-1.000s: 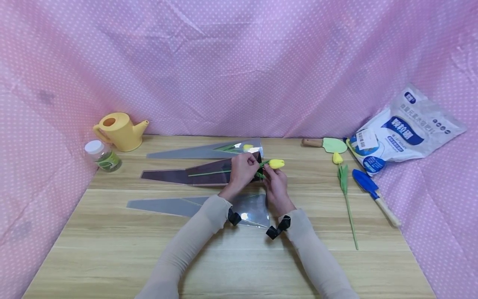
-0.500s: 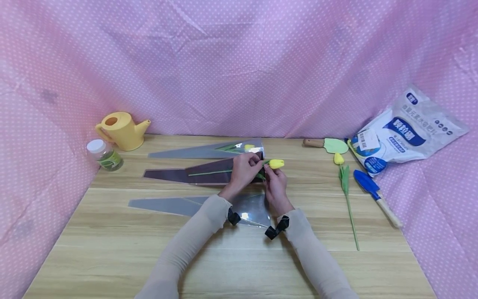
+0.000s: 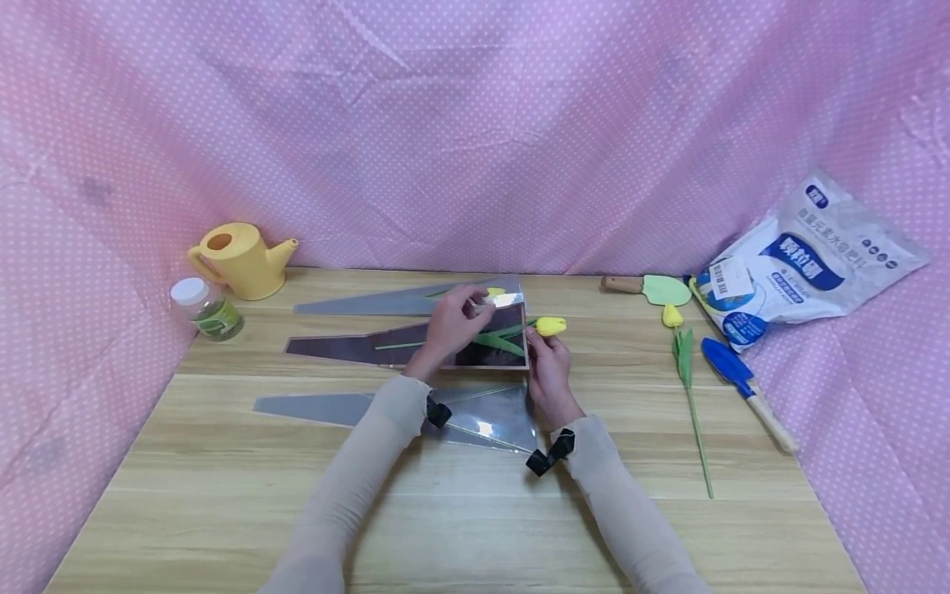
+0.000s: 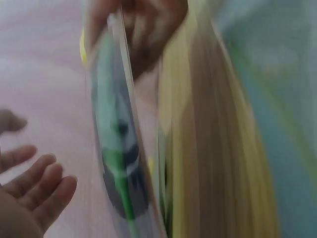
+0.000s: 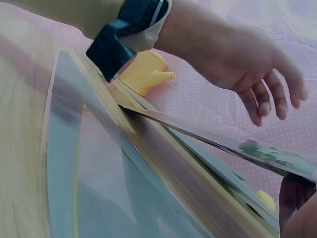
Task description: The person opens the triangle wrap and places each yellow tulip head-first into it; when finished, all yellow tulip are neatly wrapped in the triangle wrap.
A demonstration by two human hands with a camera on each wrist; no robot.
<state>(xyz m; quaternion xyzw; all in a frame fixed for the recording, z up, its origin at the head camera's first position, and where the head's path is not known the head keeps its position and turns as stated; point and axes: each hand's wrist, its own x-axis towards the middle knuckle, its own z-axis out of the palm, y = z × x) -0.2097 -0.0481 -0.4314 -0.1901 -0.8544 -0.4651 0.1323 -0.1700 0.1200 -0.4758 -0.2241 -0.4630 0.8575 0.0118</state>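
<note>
With our right hand (image 3: 551, 363) we pinch the dark sleeve (image 3: 334, 350) at its mouth, our left hand (image 3: 453, 323) above it, fingers (image 5: 262, 95) relaxed. The tulip (image 3: 550, 327) lies partly inside; rough tugging could bend it.

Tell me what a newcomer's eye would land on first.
Probably the pink, white-dotted cloth behind the pale wooden table. Next, the yellow tulip bloom jutting past the wide end of the dark, see-through plastic sleeve that the right hand grips, near the picture's centre. Then the white-and-blue printed bag at the table's back right corner.
</note>
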